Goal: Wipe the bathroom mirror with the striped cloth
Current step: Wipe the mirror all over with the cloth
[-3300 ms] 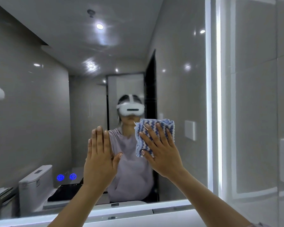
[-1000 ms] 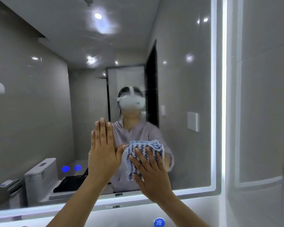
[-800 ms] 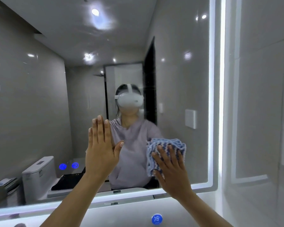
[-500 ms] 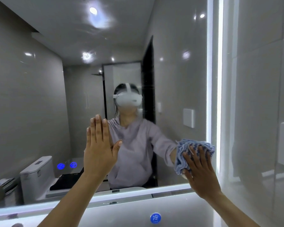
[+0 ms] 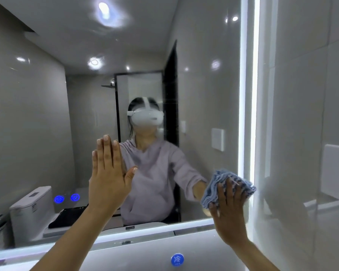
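Observation:
The bathroom mirror (image 5: 47, 114) fills most of the head view, with a lit strip down its right edge. My right hand (image 5: 228, 212) presses the blue-and-white striped cloth (image 5: 217, 184) flat against the glass at the lower right corner, beside the light strip. The cloth is bunched, and my fingers cover much of it. My left hand (image 5: 108, 177) rests flat on the mirror near the middle, fingers together and pointing up, holding nothing.
A glowing white frame (image 5: 249, 94) borders the mirror on the right and along the bottom. A blue round touch button (image 5: 177, 259) sits on the panel below the mirror. Grey tiled wall (image 5: 311, 94) stands to the right. The reflection shows a person, toilet and doorway.
My right hand has slid the cloth from the mirror's middle down and rightward to the lower right corner. My left hand has stayed flat on the glass.

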`<state>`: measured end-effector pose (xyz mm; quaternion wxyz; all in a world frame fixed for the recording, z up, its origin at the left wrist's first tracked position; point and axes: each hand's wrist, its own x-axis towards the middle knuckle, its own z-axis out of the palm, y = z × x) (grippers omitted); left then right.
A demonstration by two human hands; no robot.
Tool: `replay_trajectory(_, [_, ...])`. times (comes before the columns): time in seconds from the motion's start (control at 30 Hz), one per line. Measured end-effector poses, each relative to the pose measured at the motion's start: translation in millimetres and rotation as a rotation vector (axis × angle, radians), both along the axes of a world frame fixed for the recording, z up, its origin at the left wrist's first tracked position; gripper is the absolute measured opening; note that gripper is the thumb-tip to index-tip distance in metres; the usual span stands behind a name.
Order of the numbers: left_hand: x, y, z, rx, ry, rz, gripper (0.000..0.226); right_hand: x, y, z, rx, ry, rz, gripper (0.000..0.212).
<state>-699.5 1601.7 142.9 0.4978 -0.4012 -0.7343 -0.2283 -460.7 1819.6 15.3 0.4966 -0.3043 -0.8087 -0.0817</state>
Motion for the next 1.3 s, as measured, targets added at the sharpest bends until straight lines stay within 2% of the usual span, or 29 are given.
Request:
replay_trajectory(0.27, [2.8, -4.2, 2.2, -0.029, -0.04, 0.005, 0.087, -72.8, -62.7, -41.7, 0.212, 0.05, 0.061, 0.058])
replay_trajectory(0.47, [1.7, -4.9, 1.7, -0.033, -0.036, 0.015, 0.088, -115.6, -103.8, -50.6, 0.382, -0.004, 0.043, 0.06])
replay_trajectory(0.83, [1.5, -6.4, 2.8, -0.03, -0.027, -0.003, 0.09, -111.4, -112.3, -46.8, 0.239, -0.109, 0.122, 0.056])
replay_trajectory(1.03, [2.5, -8.4, 4.1, -0.033, -0.032, -0.004, 0.09, -99.3, -98.3, -47.8, 0.254, -0.206, 0.094, 0.059])
replay_trajectory(1.3, [2.2, -8.2, 3.7, -0.028, -0.019, -0.015, 0.089, -61.1, -59.2, -50.8, 0.231, -0.121, 0.118, 0.059])
